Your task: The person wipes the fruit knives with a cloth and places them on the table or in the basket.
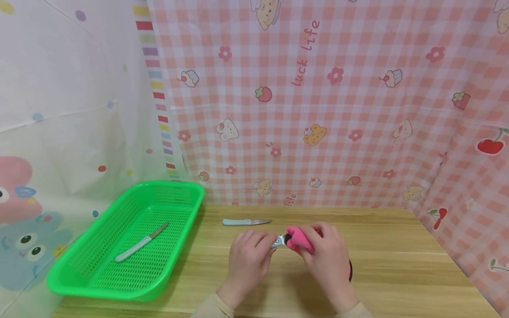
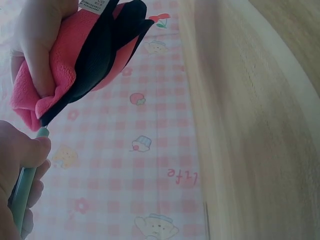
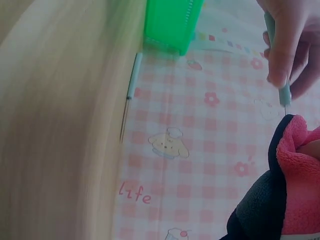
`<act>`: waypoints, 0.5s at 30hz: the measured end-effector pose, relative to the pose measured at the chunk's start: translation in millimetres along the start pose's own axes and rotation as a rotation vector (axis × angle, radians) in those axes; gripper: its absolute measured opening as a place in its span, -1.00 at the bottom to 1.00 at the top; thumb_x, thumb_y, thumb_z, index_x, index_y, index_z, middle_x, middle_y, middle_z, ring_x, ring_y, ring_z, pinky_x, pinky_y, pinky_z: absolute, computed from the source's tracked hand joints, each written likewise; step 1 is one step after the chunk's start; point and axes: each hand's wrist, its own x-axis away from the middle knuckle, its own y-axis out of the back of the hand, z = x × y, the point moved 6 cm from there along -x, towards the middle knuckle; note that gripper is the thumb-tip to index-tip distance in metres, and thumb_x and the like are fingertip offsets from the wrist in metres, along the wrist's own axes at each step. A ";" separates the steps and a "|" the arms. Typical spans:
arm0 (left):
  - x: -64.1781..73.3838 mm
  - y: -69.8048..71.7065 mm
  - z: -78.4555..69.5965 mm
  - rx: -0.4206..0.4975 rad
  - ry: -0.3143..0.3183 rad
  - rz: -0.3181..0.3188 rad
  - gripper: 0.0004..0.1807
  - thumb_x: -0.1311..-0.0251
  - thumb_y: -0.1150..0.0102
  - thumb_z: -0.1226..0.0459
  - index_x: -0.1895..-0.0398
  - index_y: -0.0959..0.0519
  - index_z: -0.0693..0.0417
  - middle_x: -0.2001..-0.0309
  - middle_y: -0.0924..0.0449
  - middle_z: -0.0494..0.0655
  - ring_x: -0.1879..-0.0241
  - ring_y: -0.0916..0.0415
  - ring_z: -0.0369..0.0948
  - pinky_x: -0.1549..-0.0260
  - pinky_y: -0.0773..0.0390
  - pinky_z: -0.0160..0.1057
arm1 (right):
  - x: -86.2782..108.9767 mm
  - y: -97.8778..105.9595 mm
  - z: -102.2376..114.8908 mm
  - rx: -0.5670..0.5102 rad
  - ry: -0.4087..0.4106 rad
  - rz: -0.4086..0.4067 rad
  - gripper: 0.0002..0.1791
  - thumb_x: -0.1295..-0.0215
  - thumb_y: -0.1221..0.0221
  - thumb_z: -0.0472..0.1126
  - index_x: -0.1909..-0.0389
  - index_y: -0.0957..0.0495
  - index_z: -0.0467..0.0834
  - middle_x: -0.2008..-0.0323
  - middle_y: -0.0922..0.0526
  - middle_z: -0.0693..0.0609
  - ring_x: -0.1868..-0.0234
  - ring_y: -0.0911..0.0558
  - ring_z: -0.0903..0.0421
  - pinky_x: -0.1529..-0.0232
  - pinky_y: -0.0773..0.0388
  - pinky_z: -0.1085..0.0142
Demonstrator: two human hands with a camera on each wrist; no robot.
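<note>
My left hand grips a small knife by its pale green handle, the blade pointing right. In my right hand is a pink, fluffy cloth with a black side, bunched up and pinched over the blade. Most of the blade is hidden by the cloth; a short shiny stretch shows between the hands. A white label hangs at the cloth's edge in the left wrist view. Beyond the left hand, a second knife with a pale handle lies flat on the wooden table.
To the left stands a green plastic basket with perforated sides and bottom. Another pale-handled knife lies inside it. A pink checked curtain hangs behind the table, and a white patterned sheet hangs at the left.
</note>
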 end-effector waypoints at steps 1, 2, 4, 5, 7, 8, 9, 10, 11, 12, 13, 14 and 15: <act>0.0 0.1 0.1 -0.001 -0.001 0.000 -0.86 -0.10 -0.35 0.27 0.25 -0.68 0.02 0.33 -0.66 -0.16 0.39 -0.56 -0.22 0.50 -0.34 -0.39 | -0.3 0.6 -1.9 0.004 -0.010 0.003 -0.52 0.31 -0.64 -0.04 0.28 -0.73 -0.07 0.38 -0.57 -0.06 0.39 -0.52 -0.04 0.43 -0.49 0.13; -0.1 0.3 0.1 -0.003 -0.002 -0.001 -0.86 -0.10 -0.35 0.27 0.25 -0.68 0.02 0.33 -0.66 -0.16 0.39 -0.56 -0.22 0.51 -0.33 -0.39 | -0.6 1.0 -3.6 0.006 -0.019 0.006 -0.52 0.30 -0.64 -0.06 0.28 -0.73 -0.07 0.38 -0.57 -0.06 0.38 -0.53 -0.04 0.43 -0.49 0.13; -0.2 0.6 0.1 -0.002 0.000 0.002 -0.86 -0.10 -0.35 0.26 0.26 -0.68 0.02 0.33 -0.67 -0.16 0.38 -0.57 -0.21 0.51 -0.33 -0.39 | -0.7 1.6 -7.0 0.007 -0.035 0.013 -0.53 0.29 -0.65 -0.08 0.28 -0.73 -0.08 0.38 -0.56 -0.06 0.37 -0.53 -0.05 0.42 -0.49 0.13; -0.4 0.7 0.2 -0.001 0.001 0.002 -0.86 -0.09 -0.36 0.26 0.26 -0.68 0.02 0.32 -0.67 -0.16 0.38 -0.57 -0.22 0.50 -0.34 -0.39 | -0.7 2.0 -8.6 0.008 -0.042 0.014 -0.54 0.28 -0.64 -0.10 0.28 -0.73 -0.09 0.38 -0.56 -0.07 0.37 -0.53 -0.06 0.42 -0.48 0.13; -0.8 0.9 0.3 0.000 0.004 0.002 -0.85 -0.08 -0.37 0.26 0.26 -0.68 0.02 0.32 -0.67 -0.16 0.38 -0.57 -0.22 0.50 -0.36 -0.39 | -0.8 2.7 -11.8 0.010 -0.057 0.018 -0.54 0.29 -0.64 -0.14 0.27 -0.72 -0.10 0.37 -0.56 -0.07 0.37 -0.53 -0.07 0.42 -0.48 0.12; -1.0 0.9 0.4 0.000 0.006 0.001 -0.85 -0.08 -0.37 0.26 0.26 -0.68 0.02 0.32 -0.67 -0.16 0.38 -0.57 -0.22 0.50 -0.36 -0.38 | -0.7 3.0 -13.4 0.013 -0.064 0.021 -0.53 0.30 -0.64 -0.15 0.27 -0.72 -0.11 0.37 -0.55 -0.08 0.37 -0.53 -0.07 0.42 -0.47 0.12; -1.0 0.8 0.6 0.001 0.008 0.001 -0.85 -0.07 -0.38 0.26 0.26 -0.68 0.02 0.33 -0.67 -0.15 0.38 -0.57 -0.22 0.50 -0.38 -0.38 | -0.6 3.3 -14.9 0.015 -0.070 0.022 -0.53 0.30 -0.64 -0.16 0.26 -0.72 -0.11 0.37 -0.55 -0.08 0.37 -0.53 -0.07 0.41 -0.47 0.12; -1.0 0.9 0.7 0.002 0.008 0.000 -0.84 -0.06 -0.39 0.27 0.26 -0.68 0.02 0.33 -0.67 -0.15 0.38 -0.57 -0.21 0.50 -0.39 -0.37 | -0.6 3.6 -16.4 0.019 -0.075 0.024 -0.54 0.29 -0.64 -0.18 0.26 -0.72 -0.12 0.37 -0.55 -0.08 0.38 -0.52 -0.08 0.42 -0.46 0.12; -1.1 0.9 0.9 0.002 0.008 -0.001 -0.84 -0.06 -0.39 0.27 0.26 -0.68 0.02 0.33 -0.67 -0.15 0.38 -0.57 -0.21 0.49 -0.39 -0.37 | -0.6 3.9 -17.9 0.024 -0.081 0.026 -0.55 0.28 -0.64 -0.20 0.26 -0.72 -0.13 0.37 -0.55 -0.08 0.37 -0.52 -0.08 0.42 -0.46 0.12; -0.9 0.9 1.1 0.003 0.009 -0.002 -0.84 -0.05 -0.39 0.27 0.26 -0.68 0.02 0.33 -0.67 -0.15 0.38 -0.57 -0.21 0.49 -0.40 -0.36 | -0.5 4.1 -19.4 0.027 -0.086 0.029 -0.55 0.28 -0.63 -0.21 0.26 -0.72 -0.13 0.37 -0.55 -0.08 0.37 -0.52 -0.09 0.42 -0.46 0.12; -0.7 1.0 1.4 0.005 0.008 -0.005 -0.84 -0.05 -0.39 0.27 0.26 -0.69 0.03 0.34 -0.67 -0.15 0.39 -0.57 -0.21 0.49 -0.40 -0.35 | -0.5 4.5 -20.9 0.030 -0.091 0.030 -0.55 0.28 -0.63 -0.22 0.26 -0.72 -0.13 0.37 -0.55 -0.08 0.37 -0.52 -0.09 0.42 -0.46 0.11; -0.5 1.2 1.7 0.006 0.007 -0.007 -0.83 -0.05 -0.39 0.27 0.26 -0.69 0.03 0.34 -0.66 -0.15 0.39 -0.57 -0.20 0.49 -0.41 -0.34 | -0.5 4.9 -22.3 0.032 -0.092 0.030 -0.56 0.27 -0.62 -0.23 0.27 -0.72 -0.13 0.37 -0.55 -0.08 0.37 -0.52 -0.10 0.42 -0.46 0.11; -0.3 1.4 2.0 0.007 0.005 -0.010 -0.83 -0.05 -0.39 0.27 0.26 -0.69 0.03 0.35 -0.66 -0.15 0.39 -0.57 -0.20 0.49 -0.41 -0.34 | -0.7 5.3 -23.6 0.034 -0.093 0.029 -0.57 0.26 -0.62 -0.24 0.27 -0.72 -0.14 0.37 -0.55 -0.09 0.37 -0.52 -0.10 0.43 -0.46 0.10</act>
